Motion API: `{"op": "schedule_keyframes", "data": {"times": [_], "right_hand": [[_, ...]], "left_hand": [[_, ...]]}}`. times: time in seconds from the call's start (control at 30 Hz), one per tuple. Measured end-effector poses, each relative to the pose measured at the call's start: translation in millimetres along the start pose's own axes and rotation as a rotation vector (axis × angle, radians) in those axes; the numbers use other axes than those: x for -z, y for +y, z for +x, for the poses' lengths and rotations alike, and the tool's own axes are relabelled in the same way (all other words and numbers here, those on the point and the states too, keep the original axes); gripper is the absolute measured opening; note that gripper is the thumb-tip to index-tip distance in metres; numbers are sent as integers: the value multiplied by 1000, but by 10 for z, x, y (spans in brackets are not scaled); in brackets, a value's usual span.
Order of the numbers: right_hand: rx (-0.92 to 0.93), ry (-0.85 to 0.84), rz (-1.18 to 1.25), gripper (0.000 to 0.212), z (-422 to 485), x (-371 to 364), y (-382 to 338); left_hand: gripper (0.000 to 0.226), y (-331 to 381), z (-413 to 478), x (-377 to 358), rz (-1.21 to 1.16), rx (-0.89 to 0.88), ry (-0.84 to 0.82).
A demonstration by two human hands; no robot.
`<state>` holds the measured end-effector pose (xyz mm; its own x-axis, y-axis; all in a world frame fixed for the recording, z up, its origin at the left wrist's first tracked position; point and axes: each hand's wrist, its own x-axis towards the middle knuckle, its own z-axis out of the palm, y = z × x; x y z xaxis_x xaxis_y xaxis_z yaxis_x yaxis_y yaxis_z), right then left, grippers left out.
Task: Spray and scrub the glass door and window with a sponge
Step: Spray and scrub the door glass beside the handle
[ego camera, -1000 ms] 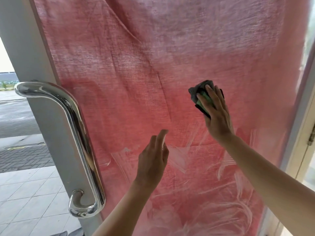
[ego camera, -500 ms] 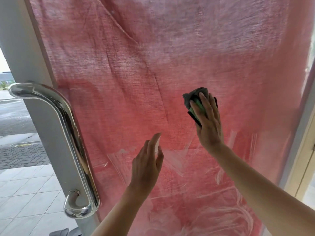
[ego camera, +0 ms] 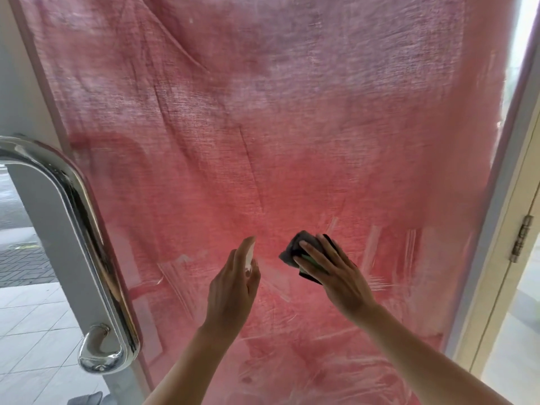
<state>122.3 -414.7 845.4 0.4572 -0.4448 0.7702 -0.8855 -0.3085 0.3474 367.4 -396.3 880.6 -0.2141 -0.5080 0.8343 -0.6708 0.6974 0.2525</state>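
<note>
The glass door [ego camera: 263,127] fills the view, with a pink cloth hanging behind it and white soapy streaks across its lower half. My right hand [ego camera: 339,276] presses a dark sponge with a green layer [ego camera: 293,249] flat against the glass, fingers laid straight over it. Just to its left, my left hand [ego camera: 230,290] grips a small spray bottle [ego camera: 249,255]. Only the bottle's white top shows, with my index finger along it, pointing at the glass.
A curved chrome door handle [ego camera: 87,229] stands out from the grey door stile at the left. Pale floor tiles [ego camera: 29,331] lie beyond it outside. At the right are the cream door frame and a metal hinge [ego camera: 521,242].
My right hand has slid the sponge down and to the left on the glass, ending close beside my left hand. The view has moved closer to the door.
</note>
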Motion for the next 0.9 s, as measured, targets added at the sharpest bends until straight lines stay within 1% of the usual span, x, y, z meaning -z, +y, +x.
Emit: {"op": "schedule_keyframes", "data": {"times": [0.1,0.17,0.23,0.33,0.47,0.57,0.67,0.73,0.8,0.9], "right_hand": [[-54,79,19,58,89,101,274],[-91,122,58,63,192,214,454],[-125,174,94,67,346,336,592],[-128,233,138,60,554,438,710],[-132,274,157,60,689,482,724],[-122,280,153,55,687,451,716],[-77,272,159,45,635,387,682],[-44,260,145,45,551,321,654],[-16,236,137,50,401,233,591],[51,185,115,40,82,52,436]], "left_hand": [[53,83,18,-97,35,-17,41],[57,102,40,-199,118,-52,79],[55,116,88,-268,143,-59,58],[53,169,129,-362,120,-25,15],[55,237,181,-446,125,15,12],[57,284,185,-524,137,39,10],[56,328,160,-601,151,39,28],[56,344,148,-634,167,33,33],[54,351,128,-664,178,28,34],[51,361,101,-709,175,35,29]]}}
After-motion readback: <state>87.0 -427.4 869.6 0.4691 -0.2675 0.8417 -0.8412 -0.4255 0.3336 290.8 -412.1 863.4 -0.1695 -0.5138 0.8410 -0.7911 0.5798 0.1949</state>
